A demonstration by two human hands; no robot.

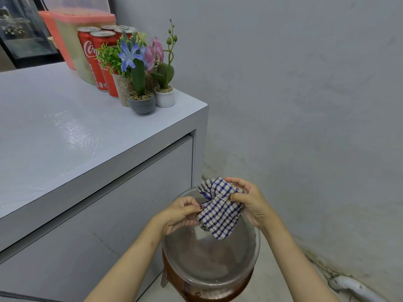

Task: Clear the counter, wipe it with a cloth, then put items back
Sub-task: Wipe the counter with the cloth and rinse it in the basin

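Note:
A blue-and-white checked cloth (pixel 219 209) hangs over a clear glass bowl (pixel 209 267) that sits on a brown stool beside the counter. My left hand (pixel 182 213) pinches the cloth's left edge. At the cloth's upper right, my right hand (pixel 250 200) grips it bunched between thumb and fingers. The grey counter (pixel 72 136) lies to the left, its top showing wet streaks. At its far right corner stand red cola cans (pixel 96 59) and small potted artificial plants (pixel 141 83).
A pink-lidded plastic container (pixel 72 35) stands behind the cans. A grey wall rises on the right, with a white pipe (pixel 353 287) along the floor at its base. A drawer front sits below the counter edge.

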